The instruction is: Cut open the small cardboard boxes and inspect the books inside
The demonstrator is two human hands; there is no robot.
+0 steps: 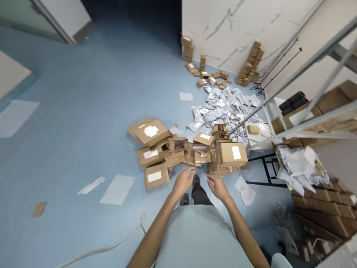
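Boxes lie heaped on the floor, just ahead of the left hand and right hand. Each grip free, fingers apart. Open floor spans the heap's left side; loose white packets border its far edge, a metal rack its right.

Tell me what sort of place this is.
Probably a packing or storage room: cardboard boxes lie heaped on the blue floor, crumpled pale packets are piled beyond, and a metal rack stands at the right.
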